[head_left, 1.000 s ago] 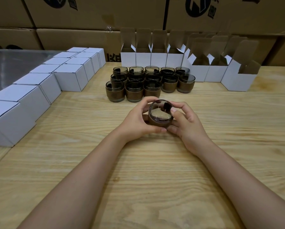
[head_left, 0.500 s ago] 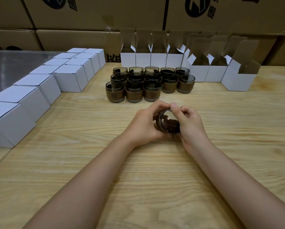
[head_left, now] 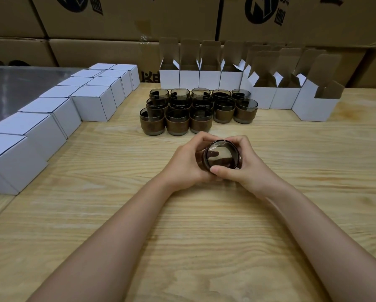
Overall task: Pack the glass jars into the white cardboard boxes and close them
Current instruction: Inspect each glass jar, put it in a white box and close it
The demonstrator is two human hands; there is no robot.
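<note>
Turned over between frames, the smoked-glass jar with a brown band point(head_left: 221, 157) now shows its round mouth to the camera at centre frame, where half a second earlier it was seen more edge-on and a little higher and to the left. Left hand point(head_left: 188, 162) and right hand point(head_left: 245, 168) both wrap it, fingers curled around the wall and thumbs meeting at its lower rim, holding it just above the pale wooden desk point(head_left: 182, 225). Upper centre, the cluster of matching glass jars point(head_left: 195, 110) stands in rows, untouched. Behind and to its right runs the row of open white cardboard boxes point(head_left: 232, 80), flaps upright; the nearest open box point(head_left: 315, 105) sits at upper right. Closed white boxes point(head_left: 91, 105) line the left edge of the frame. Judged from this, the jar is being inspected or oriented before insertion; no box is within immediate reach, so one must be fetched next.
</note>
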